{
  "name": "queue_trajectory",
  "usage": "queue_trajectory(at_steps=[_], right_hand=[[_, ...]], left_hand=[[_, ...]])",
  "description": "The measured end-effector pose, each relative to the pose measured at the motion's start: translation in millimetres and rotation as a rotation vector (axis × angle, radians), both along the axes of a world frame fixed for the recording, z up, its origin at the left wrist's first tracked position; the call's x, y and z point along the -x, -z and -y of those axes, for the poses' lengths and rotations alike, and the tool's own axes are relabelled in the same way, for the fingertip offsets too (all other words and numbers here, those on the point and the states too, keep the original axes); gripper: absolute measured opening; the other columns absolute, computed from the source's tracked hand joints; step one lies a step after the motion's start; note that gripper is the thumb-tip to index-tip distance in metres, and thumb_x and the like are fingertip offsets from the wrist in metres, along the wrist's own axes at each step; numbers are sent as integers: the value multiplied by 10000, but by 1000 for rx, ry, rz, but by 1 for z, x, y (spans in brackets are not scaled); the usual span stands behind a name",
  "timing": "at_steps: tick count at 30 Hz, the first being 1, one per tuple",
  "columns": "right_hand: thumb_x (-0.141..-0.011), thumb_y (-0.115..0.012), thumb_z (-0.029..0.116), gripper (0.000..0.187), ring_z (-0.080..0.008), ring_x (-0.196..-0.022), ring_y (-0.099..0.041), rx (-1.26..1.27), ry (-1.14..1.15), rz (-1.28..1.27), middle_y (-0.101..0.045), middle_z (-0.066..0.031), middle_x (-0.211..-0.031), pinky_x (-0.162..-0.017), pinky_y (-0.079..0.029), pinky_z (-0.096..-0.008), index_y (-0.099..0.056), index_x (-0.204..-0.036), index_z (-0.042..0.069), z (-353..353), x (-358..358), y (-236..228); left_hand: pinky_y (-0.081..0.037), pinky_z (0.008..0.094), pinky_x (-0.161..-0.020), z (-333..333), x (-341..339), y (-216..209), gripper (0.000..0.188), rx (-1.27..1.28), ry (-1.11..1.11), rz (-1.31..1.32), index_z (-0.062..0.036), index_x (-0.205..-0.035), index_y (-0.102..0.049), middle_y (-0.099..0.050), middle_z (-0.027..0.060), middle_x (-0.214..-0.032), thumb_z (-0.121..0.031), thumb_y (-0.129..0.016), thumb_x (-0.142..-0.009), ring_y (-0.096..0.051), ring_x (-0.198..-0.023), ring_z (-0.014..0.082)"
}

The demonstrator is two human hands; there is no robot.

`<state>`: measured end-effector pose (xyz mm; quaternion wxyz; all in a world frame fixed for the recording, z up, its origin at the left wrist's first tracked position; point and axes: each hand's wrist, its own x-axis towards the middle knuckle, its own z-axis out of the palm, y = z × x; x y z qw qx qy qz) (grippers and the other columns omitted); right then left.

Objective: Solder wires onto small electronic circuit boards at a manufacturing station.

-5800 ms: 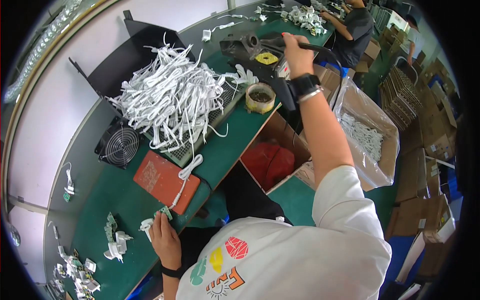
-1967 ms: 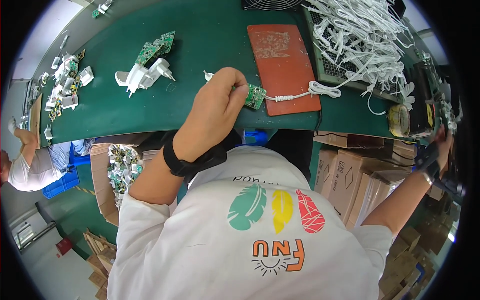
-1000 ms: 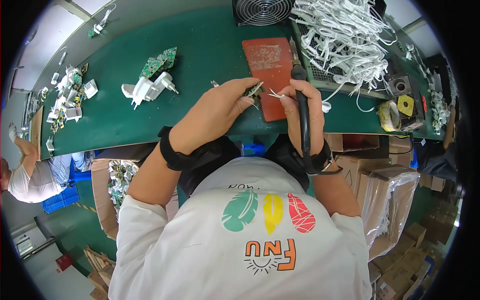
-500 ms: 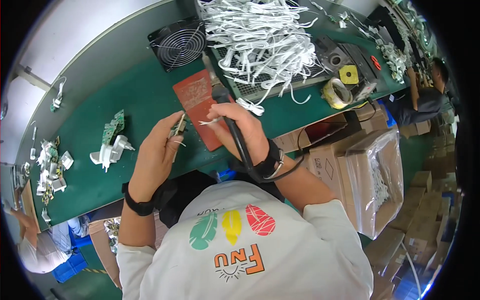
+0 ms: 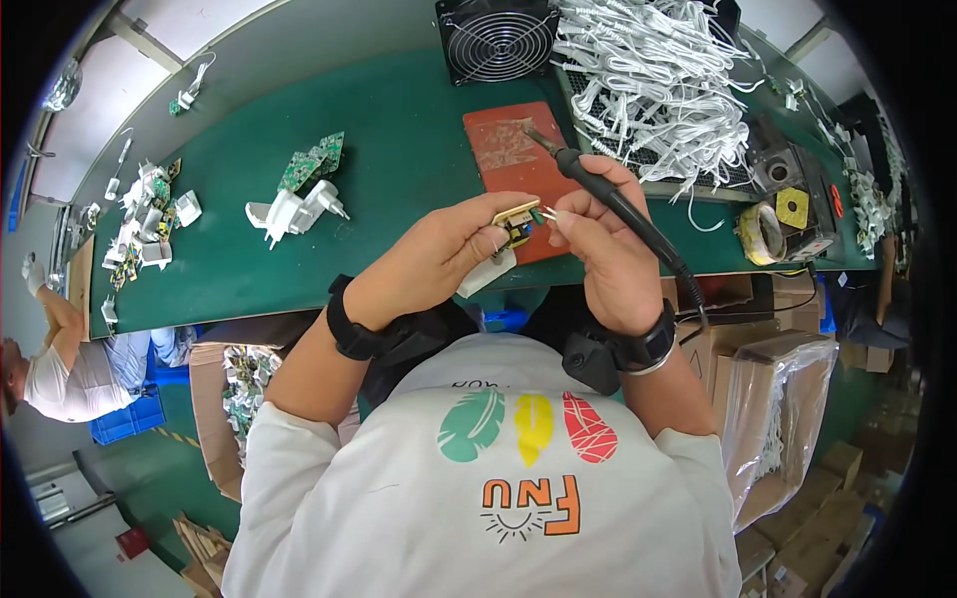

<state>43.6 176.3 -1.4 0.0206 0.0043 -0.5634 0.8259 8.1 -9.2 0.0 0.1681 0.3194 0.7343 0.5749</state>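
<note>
Diagonally, soldering iron [image 5: 615, 203] in right hand [image 5: 616, 267] (tip [image 5: 540, 141] upper-left), PCB [image 5: 517, 220] in left hand [image 5: 431, 257]

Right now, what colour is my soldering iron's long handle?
The soldering iron's long handle is black, clearest in the head view.

Electronics assembly workshop: long green bench [image 5: 399, 130], heaped white cables [image 5: 648, 100], soldering iron [image 5: 623, 207], circuit boards [image 5: 298, 171]

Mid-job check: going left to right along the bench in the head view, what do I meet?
Heap of white plugs and circuit parts, white adapters with green boards, left hand, held circuit board, right hand, yellowish ring, yellow pad, small red item.
</note>
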Motion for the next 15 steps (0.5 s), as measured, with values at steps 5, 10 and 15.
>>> queue_trajectory(at_steps=[5, 10, 15], right_hand=[[-786, -533, -27, 469, -109, -722, -521, 76, -44, 81, -549, -50, -837, -648, -427, -224, -389, -1224, 58, -2, 2, 2], [-787, -532, -26, 476, -107, -710, -524, 47, -37, 116, -548, -43, -838, -624, -415, -207, -389, -1233, 61, -3, 2, 2], [-798, -536, -24, 469, -102, -705, -538, 40, 3, 127, -551, -39, -839, -604, -397, -185, -390, -1234, 64, 3, -1, -3]], left_hand=[[-406, 274, -866, -1, 3, 2, 356, 43, 55, 7, -11, -1252, -449, -561, 102, -1113, -181, -429, -939, -530, -989, 177], [-436, 302, -827, -1, 5, 7, 338, 57, 46, -220, -18, -1231, -462, -574, 148, -1075, -139, -459, -916, -564, -963, 263], [-444, 304, -805, 0, 6, 10, 339, 61, 13, -360, -17, -1222, -473, -582, 142, -1046, -138, -479, -906, -570, -926, 259]])
